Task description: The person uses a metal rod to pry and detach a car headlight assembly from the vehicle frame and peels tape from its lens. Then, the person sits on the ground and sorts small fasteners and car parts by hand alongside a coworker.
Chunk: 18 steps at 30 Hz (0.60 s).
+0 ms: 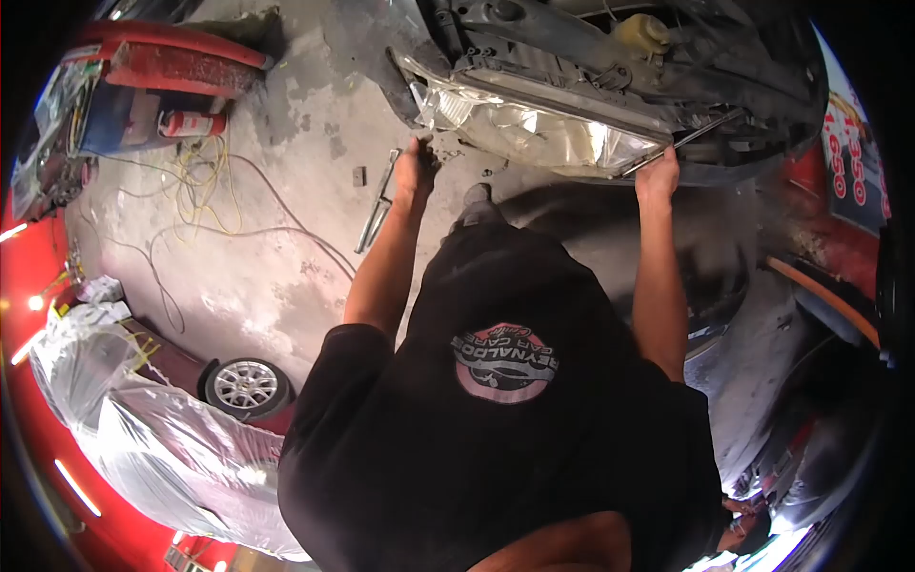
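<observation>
A large headlight (543, 133) with a clear, yellowish lens lies along the front of a dark car body (562, 38). At the headlight's right corner, my right hand (658, 178) has its fingers closed round the edge, beside a thin dark strip (710, 126). My left hand (416, 170) is closed just below the headlight's left end, near a pale bracket-like piece (424, 107). What its fingers hold is too small to make out. Long metal parts (377, 202) lie on the floor left of this hand.
Hoses (276, 205) trail over the floor (238, 276) at left. Beyond them are a red fire extinguisher (193, 124) and a red car part (181, 69). A plastic-covered car (172, 448) with an exposed wheel (246, 386) stands lower left. Another person (745, 529) is at the lower right.
</observation>
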Each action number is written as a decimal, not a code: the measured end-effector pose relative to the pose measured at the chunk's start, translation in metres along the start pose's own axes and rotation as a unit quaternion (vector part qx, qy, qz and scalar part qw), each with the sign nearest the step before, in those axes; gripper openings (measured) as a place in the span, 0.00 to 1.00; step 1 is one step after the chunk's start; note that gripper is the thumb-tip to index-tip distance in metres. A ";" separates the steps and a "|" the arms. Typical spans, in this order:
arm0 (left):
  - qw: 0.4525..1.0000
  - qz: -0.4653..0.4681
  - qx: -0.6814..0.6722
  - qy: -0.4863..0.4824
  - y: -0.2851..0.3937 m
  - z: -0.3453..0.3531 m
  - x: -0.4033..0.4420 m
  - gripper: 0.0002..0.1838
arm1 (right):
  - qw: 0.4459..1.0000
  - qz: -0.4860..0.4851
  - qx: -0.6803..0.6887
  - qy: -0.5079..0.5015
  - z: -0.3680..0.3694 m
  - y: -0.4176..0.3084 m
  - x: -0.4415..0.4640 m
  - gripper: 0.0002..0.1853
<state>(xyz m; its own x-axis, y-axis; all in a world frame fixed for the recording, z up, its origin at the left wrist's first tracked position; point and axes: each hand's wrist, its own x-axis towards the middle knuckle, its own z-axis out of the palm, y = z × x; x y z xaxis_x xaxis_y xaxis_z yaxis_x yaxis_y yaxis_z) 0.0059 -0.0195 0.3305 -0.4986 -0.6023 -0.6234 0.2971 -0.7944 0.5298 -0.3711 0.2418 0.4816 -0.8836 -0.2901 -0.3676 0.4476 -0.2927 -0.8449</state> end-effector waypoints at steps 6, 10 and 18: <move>0.993 -0.012 -0.100 -0.056 -0.001 0.043 0.009 0.14 | 0.999 0.012 -0.053 0.008 0.003 -0.006 -0.001 0.23; 0.992 -0.007 -0.119 -0.046 -0.009 0.050 0.016 0.09 | 0.998 0.022 -0.055 0.004 0.003 -0.012 0.002 0.23; 0.985 0.003 -0.137 -0.101 -0.016 0.077 -0.005 0.06 | 0.997 0.019 -0.068 -0.011 0.011 -0.019 -0.010 0.23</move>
<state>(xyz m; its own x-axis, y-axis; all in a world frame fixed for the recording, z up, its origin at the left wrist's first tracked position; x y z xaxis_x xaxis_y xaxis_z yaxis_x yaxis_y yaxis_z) -0.0590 0.0019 0.3692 -0.6393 -0.6016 -0.4789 0.4955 -0.7986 0.3417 -0.3688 0.2406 0.5053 -0.8622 -0.3199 -0.3927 0.4566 -0.1553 -0.8760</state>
